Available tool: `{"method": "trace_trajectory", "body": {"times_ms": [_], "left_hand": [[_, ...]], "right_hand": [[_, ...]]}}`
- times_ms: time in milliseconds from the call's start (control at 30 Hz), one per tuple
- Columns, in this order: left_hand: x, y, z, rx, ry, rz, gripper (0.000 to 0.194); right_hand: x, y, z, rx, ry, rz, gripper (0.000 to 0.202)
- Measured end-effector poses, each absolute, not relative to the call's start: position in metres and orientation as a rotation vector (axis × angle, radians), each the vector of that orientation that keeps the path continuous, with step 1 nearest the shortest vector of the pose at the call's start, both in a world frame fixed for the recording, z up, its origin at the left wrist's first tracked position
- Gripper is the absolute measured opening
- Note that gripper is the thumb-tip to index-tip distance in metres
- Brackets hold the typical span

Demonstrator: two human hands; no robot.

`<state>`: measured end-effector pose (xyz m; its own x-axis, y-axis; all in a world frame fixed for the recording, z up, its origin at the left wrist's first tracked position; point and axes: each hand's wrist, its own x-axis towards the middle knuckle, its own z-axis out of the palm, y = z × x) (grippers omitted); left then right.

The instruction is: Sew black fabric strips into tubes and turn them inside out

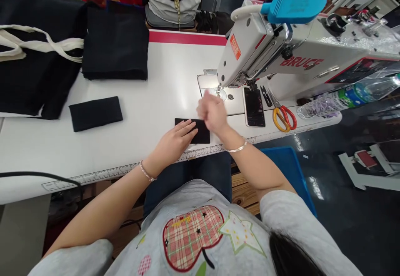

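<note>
A small folded piece of black fabric [202, 133] lies on the sewing table near its front edge. My left hand [178, 139] rests flat on the left part of this piece, fingers stretched out and pointing right. My right hand [213, 111] is curled into a fist over the fabric's upper right corner, a little blurred by motion; nothing shows in it. I cannot tell whether the fist touches the fabric. Just beyond it are the presser foot [220, 91] and needle plate of the white sewing machine [300, 49].
Another folded black piece [96, 113] lies to the left, with stacked black fabric [115, 45] and cream straps [40, 45] behind. Right of the needle stand a phone [254, 107], black thread snips [266, 96], scissors [283, 117] and a plastic bottle [346, 97]. A ruler tape [125, 170] edges the table.
</note>
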<state>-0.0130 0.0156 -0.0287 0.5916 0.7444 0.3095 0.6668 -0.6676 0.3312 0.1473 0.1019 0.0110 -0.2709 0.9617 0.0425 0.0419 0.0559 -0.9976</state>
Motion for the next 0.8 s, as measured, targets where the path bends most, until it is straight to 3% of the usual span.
{"method": "trace_trajectory", "body": {"times_ms": [100,433,800], "left_hand": [[-0.012,0.017,-0.028,2.645,1.159,0.702,0.036],[-0.008,0.015,-0.027,2.364,1.272,0.765,0.017],[-0.009,0.016,-0.031,2.423,1.256,0.766,0.028]], "right_hand": [[0.138,0.095,-0.009,-0.981,-1.395,1.488,0.064],[0.154,0.071,0.002,-0.844,-1.420,1.639,0.063],[0.167,0.049,-0.008,-0.776,-1.353,1.760,0.060]]}}
